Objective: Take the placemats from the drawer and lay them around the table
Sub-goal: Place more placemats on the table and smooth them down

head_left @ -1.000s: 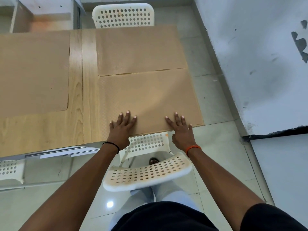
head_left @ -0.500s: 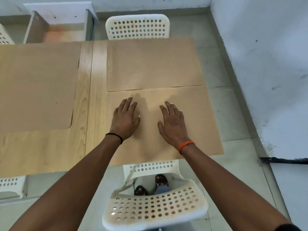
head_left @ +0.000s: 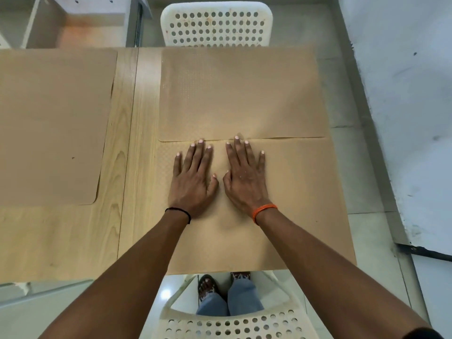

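Three tan placemats lie on the light wooden table (head_left: 122,155). The near placemat (head_left: 300,204) covers the table's right front part. My left hand (head_left: 193,177) and my right hand (head_left: 244,177) press flat on it side by side, fingers spread, holding nothing. Their fingertips reach the seam where the far placemat (head_left: 239,94) begins; my right middle finger just touches that mat's edge. A third placemat (head_left: 53,123) lies on the left half of the table.
A white perforated chair (head_left: 215,25) stands at the table's far side and another (head_left: 234,321) at the near side, with my legs behind it. A white wall (head_left: 403,94) runs along the right. A pale cabinet (head_left: 80,23) stands beyond the table at the left.
Both hands slid forward across the near placemat, from its front edge to its far edge, and came closer together. The view moved forward over the table.
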